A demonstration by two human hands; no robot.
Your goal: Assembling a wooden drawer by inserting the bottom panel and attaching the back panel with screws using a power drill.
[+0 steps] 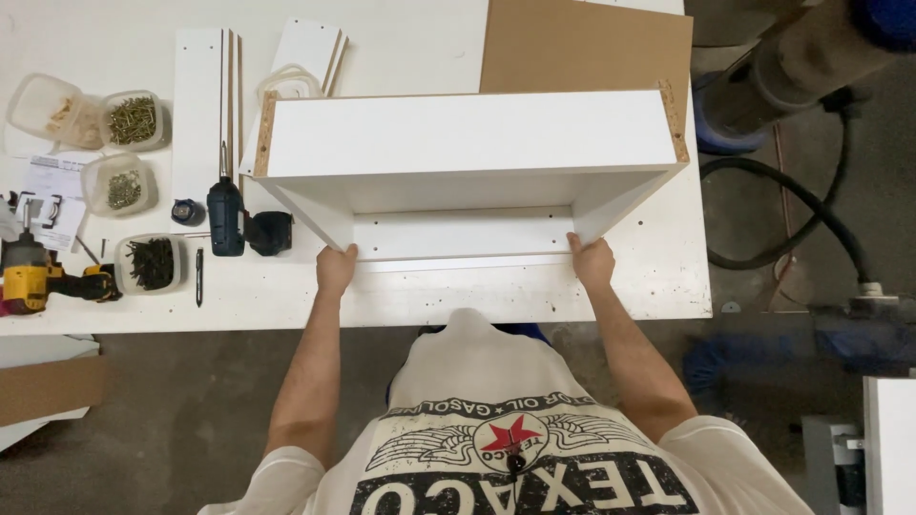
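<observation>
The white cabinet box (468, 162) stood on the white workbench (658, 277), with its open side toward the person. The left hand (336, 268) gripped the near lower left corner of the box, fingers closed around the panel edge. The right hand (593, 259) gripped the near lower right corner in the same way. Left of the box lay a dark blue cordless drill (227, 216), a black pen (198, 276), a yellow impact driver (38, 277) and plastic tubs of screws (132, 119). A brown board (584, 43) lay behind the box.
</observation>
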